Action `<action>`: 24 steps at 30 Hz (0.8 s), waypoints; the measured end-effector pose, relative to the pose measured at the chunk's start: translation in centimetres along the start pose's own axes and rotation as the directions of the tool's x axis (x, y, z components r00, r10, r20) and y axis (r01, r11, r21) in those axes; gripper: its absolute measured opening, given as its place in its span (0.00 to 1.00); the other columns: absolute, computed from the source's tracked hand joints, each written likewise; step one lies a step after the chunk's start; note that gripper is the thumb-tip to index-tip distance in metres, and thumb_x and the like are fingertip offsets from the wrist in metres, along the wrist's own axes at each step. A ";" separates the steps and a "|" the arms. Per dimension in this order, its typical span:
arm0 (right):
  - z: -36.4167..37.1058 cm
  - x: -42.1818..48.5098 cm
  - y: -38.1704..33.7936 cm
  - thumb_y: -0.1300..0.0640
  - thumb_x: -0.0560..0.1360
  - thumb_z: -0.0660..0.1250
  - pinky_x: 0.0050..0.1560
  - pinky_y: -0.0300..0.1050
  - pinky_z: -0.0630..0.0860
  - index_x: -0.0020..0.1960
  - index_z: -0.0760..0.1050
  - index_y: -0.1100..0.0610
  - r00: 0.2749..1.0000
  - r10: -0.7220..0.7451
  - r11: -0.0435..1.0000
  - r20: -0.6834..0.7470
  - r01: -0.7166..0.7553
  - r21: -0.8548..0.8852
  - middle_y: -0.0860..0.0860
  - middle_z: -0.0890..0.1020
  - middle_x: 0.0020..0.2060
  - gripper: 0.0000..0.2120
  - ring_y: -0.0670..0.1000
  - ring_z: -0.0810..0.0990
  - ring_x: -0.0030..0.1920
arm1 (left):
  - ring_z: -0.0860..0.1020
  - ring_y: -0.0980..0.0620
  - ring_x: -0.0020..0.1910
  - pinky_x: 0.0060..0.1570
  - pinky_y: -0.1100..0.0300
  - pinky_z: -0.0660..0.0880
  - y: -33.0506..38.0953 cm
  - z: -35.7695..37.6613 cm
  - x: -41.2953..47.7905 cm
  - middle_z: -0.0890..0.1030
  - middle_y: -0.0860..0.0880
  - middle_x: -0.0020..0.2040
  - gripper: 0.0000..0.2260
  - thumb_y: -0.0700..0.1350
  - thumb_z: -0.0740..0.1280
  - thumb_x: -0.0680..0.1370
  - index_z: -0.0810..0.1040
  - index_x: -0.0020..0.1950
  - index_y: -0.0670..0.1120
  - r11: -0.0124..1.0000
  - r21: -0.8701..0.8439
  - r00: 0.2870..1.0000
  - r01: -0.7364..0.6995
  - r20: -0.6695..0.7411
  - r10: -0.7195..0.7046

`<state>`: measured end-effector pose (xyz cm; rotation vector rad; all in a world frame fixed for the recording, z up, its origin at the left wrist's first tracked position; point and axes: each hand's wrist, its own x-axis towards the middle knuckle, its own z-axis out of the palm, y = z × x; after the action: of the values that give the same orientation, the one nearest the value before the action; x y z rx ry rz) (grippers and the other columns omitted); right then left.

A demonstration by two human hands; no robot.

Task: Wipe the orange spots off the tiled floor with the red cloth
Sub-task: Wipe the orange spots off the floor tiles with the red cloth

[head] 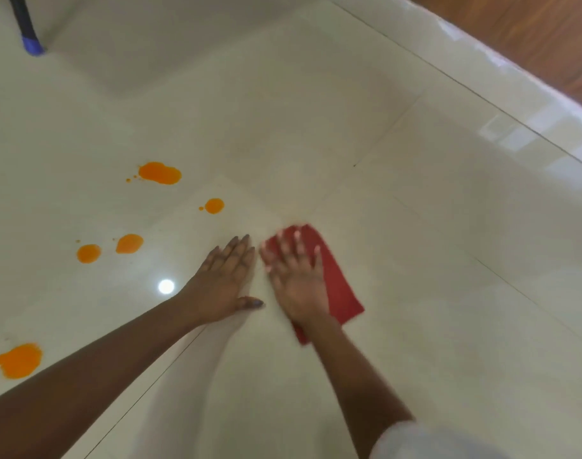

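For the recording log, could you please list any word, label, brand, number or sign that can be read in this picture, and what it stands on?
None: no readable text anywhere.
red cloth: plain, no label showing.
tiled floor: bare, only orange spots.
dark pole with a blue tip: no marking visible.

Glossy cream floor tiles [415, 226] meet a wooden surface [531, 38] top right.

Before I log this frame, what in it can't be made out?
- Head view: floor under the red cloth, covered by it and the right hand.
- Right hand's fingers: motion-blurred.
- Dark pole with blue tip: cut by the top edge.
- Lower-left orange spot: near the frame edge, blurred.
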<state>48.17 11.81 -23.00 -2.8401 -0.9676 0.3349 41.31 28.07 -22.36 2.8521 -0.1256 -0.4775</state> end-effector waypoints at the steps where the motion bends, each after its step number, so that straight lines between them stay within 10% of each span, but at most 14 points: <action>1: 0.1 -2.4 0.1 0.44 0.78 0.37 0.71 0.56 0.33 0.74 0.46 0.38 0.998 -0.053 0.998 0.024 0.052 0.037 0.44 0.46 0.76 0.25 0.53 0.38 0.75 | 0.37 0.48 0.73 0.70 0.51 0.41 -0.1 0.1 0.2 0.32 0.48 0.69 0.57 0.78 0.28 0.56 0.42 0.74 0.42 1.000 -0.008 1.000 0.012 0.001 -0.012; 5: 0.2 -6.2 7.6 0.46 0.78 0.43 0.72 0.60 0.46 0.74 0.48 0.39 0.989 0.132 0.991 -0.074 -0.134 -0.023 0.46 0.54 0.75 0.23 0.55 0.51 0.75 | 0.37 0.47 0.71 0.69 0.49 0.44 -0.3 0.6 0.1 0.36 0.45 0.72 0.54 0.77 0.31 0.61 0.46 0.74 0.40 1.000 0.015 1.000 0.004 0.002 -0.004; 8: -1.6 0.1 11.0 0.45 0.80 0.40 0.72 0.61 0.42 0.74 0.43 0.41 0.942 0.334 0.943 -0.029 -0.334 -0.001 0.47 0.46 0.77 0.23 0.53 0.41 0.76 | 0.46 0.41 0.71 0.67 0.43 0.55 -0.2 0.7 0.1 0.46 0.41 0.73 0.49 0.75 0.38 0.68 0.55 0.73 0.38 0.999 0.043 1.000 -0.004 -0.022 0.005; 15: 1.3 -5.0 0.2 0.47 0.80 0.46 0.72 0.61 0.43 0.73 0.57 0.40 0.983 -0.181 0.982 -0.014 0.182 0.046 0.46 0.58 0.75 0.21 0.54 0.49 0.75 | 0.40 0.49 0.73 0.71 0.49 0.50 -0.4 -0.5 -0.7 0.41 0.47 0.72 0.53 0.79 0.40 0.63 0.47 0.74 0.39 1.000 -0.023 0.999 0.021 -0.029 -0.021; 18: 0.9 -7.1 4.9 0.48 0.77 0.49 0.70 0.60 0.51 0.70 0.62 0.39 0.997 -0.040 0.999 -0.066 0.039 -0.019 0.46 0.65 0.72 0.22 0.55 0.61 0.73 | 0.42 0.50 0.72 0.69 0.46 0.54 -0.5 -0.3 -1.1 0.45 0.43 0.73 0.49 0.76 0.43 0.67 0.51 0.74 0.39 0.999 0.034 1.000 -0.002 -0.019 0.003; 24: -1.8 3.9 4.6 0.49 0.81 0.46 0.71 0.59 0.37 0.75 0.49 0.39 0.994 0.110 0.993 0.024 -0.111 0.033 0.46 0.47 0.77 0.23 0.53 0.39 0.76 | 0.36 0.55 0.72 0.69 0.59 0.37 0.9 0.1 0.4 0.41 0.47 0.75 0.52 0.79 0.42 0.63 0.44 0.74 0.43 0.998 -0.053 0.998 -0.016 -0.054 0.013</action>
<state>54.29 10.54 -22.79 -2.8712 -0.8023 0.3915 41.64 27.17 -22.36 2.8071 -0.1221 -0.3948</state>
